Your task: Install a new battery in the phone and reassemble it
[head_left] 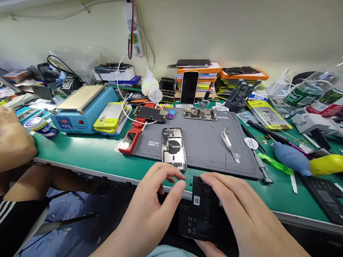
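A black L-shaped phone battery (203, 214) with white print and a small QR label is gripped along its edge by my right hand (236, 212), in front of the bench edge. To its left, my left hand (159, 200) is raised with thumb and fingers apart, holding nothing. Just beyond the left hand lies an opened phone body (174, 148), its inner parts showing, on the dark grey mat (199, 145). A pair of tweezers (230, 145) rests on the mat's right side. Farther back are a second opened phone (200, 113) and a dark phone part (151, 114).
A red phone clamp (130, 139) stands at the mat's left, near yellow boxes (107, 117) and a blue heating plate machine (82, 108). Tools, a blue air blower (292, 158) and bottles (308, 89) crowd the right. A co-worker's arm (8, 143) is at far left.
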The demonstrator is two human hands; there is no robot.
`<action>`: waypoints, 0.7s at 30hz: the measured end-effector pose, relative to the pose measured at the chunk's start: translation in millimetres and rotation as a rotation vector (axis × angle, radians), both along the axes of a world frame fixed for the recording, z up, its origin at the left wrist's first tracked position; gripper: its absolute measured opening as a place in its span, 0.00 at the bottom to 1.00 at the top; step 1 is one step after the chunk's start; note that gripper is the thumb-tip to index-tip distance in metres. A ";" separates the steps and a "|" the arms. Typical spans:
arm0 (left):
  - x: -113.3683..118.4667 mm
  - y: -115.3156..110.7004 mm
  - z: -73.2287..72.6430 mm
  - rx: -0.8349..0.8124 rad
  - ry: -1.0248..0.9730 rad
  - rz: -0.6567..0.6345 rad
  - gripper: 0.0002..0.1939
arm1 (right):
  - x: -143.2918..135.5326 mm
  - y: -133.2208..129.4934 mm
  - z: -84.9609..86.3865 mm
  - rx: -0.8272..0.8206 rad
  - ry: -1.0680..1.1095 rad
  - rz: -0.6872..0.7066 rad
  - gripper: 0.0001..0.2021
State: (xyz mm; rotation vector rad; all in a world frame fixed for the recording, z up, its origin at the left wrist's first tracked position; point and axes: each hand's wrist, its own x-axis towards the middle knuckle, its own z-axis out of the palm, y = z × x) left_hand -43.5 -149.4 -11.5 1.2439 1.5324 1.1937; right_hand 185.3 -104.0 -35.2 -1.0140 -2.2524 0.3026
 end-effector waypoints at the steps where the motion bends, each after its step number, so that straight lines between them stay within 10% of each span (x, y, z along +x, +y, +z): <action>1: 2.0 3.8 0.2 0.011 0.029 -0.011 0.04 | 0.3 -2.0 -4.5 -0.018 0.024 -0.027 0.34; 21: -1.0 20.1 -19.9 -0.027 0.080 0.060 0.04 | 3.7 35.4 -16.4 0.298 -0.334 0.248 0.36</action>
